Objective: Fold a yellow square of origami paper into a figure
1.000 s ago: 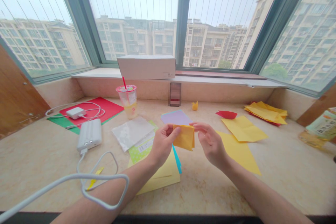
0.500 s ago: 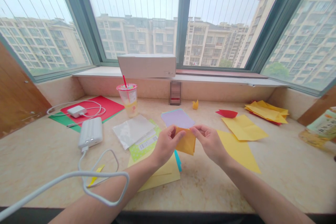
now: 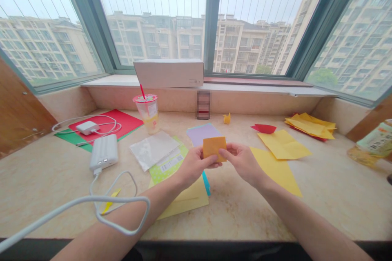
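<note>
A small folded square of orange-yellow paper (image 3: 214, 147) is held up above the counter between both hands. My left hand (image 3: 196, 165) grips its left side, thumb across the lower front and fingers behind. From the right, my right hand (image 3: 241, 159) pinches the lower right corner between thumb and fingers. Beneath and behind the hands lie a lilac sheet (image 3: 199, 131), pale yellow sheets (image 3: 186, 206) and a blue piece of paper (image 3: 206, 182). Larger yellow sheets (image 3: 280, 171) rest to the right of my right hand.
A white power bank (image 3: 104, 153) with a looping white cable (image 3: 76, 202) stands at left, near a drink cup (image 3: 147, 114) with a straw. A small folded yellow figure (image 3: 227, 118), a red paper piece (image 3: 263, 129), a yellow paper pile (image 3: 310, 125) and a bottle (image 3: 372, 142) are farther right.
The folded paper has been raised and turned, its flat face now upright toward me. Both hands have shifted from its top edge to its lower part and sides.
</note>
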